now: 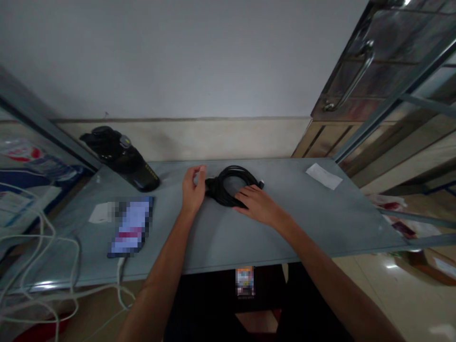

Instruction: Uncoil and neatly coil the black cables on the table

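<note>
A coiled black cable (231,183) lies on the grey table (320,223), near its far edge. My right hand (257,203) rests flat on the near side of the coil, fingers stretched out over it. My left hand (193,188) is at the coil's left end, thumb and fingers curled apart, touching or almost touching the bundled part of the cable. Neither hand has lifted the coil off the table.
A black bottle (121,156) lies on its side at the back left. A phone (131,227) with a white charging lead (119,270) lies at the left front, a white card (100,212) beside it. A white paper slip (323,175) lies back right. A metal door (359,71) stands to the right.
</note>
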Demonstrator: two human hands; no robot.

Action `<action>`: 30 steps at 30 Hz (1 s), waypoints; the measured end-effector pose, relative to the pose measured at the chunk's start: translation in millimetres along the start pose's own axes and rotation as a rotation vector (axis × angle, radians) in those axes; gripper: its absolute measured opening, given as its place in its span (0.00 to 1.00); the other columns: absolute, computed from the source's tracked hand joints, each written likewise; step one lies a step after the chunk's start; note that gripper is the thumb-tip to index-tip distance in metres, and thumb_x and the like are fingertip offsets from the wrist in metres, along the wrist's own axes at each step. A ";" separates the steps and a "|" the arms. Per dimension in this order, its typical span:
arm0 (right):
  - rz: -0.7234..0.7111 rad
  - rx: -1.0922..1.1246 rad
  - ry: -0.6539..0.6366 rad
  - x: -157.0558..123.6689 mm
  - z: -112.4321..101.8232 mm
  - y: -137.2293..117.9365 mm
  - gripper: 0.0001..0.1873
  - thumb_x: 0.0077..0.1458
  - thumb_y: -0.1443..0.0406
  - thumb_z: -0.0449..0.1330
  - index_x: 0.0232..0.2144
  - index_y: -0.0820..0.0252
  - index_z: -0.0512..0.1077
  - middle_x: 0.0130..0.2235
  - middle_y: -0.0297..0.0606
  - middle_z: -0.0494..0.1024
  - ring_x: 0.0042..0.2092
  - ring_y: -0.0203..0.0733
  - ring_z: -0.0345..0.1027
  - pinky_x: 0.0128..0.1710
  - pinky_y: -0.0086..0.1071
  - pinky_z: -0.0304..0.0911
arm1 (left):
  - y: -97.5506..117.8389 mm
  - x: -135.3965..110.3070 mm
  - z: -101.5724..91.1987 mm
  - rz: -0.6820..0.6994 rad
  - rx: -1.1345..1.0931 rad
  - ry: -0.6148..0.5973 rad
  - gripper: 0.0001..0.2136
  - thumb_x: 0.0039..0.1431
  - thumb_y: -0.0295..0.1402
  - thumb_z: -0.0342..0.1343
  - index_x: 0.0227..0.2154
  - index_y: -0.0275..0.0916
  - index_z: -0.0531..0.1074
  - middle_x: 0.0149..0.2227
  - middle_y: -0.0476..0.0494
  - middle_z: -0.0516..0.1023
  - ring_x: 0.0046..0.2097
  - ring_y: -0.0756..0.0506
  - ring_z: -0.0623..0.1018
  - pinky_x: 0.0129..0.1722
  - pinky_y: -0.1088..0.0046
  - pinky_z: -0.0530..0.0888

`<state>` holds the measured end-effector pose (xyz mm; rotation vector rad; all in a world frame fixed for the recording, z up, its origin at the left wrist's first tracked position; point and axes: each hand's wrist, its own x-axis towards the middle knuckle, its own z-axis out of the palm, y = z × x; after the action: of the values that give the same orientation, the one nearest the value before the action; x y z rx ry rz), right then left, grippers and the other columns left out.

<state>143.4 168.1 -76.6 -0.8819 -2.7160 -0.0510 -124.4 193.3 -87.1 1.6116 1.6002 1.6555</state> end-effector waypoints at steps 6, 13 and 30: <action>0.076 -0.117 -0.028 -111.0 -27.3 14.8 0.14 0.72 0.66 0.68 0.57 0.55 0.83 0.55 0.49 0.84 0.59 0.57 0.78 0.67 0.54 0.74 | 3.3 0.2 2.6 0.035 0.000 -0.019 0.19 0.80 0.51 0.53 0.46 0.43 0.81 0.49 0.39 0.85 0.54 0.39 0.83 0.62 0.59 0.75; 0.125 -0.126 -0.024 -106.5 -19.5 39.7 0.15 0.71 0.55 0.72 0.53 0.57 0.85 0.52 0.49 0.84 0.59 0.58 0.76 0.66 0.54 0.71 | 4.9 -2.3 8.9 0.211 0.144 -0.237 0.18 0.81 0.48 0.50 0.45 0.42 0.80 0.47 0.37 0.83 0.53 0.36 0.81 0.62 0.53 0.75; 0.127 -0.139 0.129 -95.1 -39.1 16.8 0.15 0.74 0.53 0.69 0.52 0.58 0.81 0.53 0.49 0.82 0.57 0.56 0.76 0.61 0.53 0.73 | 56.9 -45.6 56.4 0.732 0.212 -0.718 0.17 0.72 0.52 0.67 0.48 0.43 0.82 0.56 0.35 0.88 0.65 0.32 0.82 0.72 0.44 0.71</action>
<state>236.6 122.8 -66.5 -1.0502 -2.5561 -0.2640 -37.7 163.9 -76.2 2.7058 0.8731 0.9308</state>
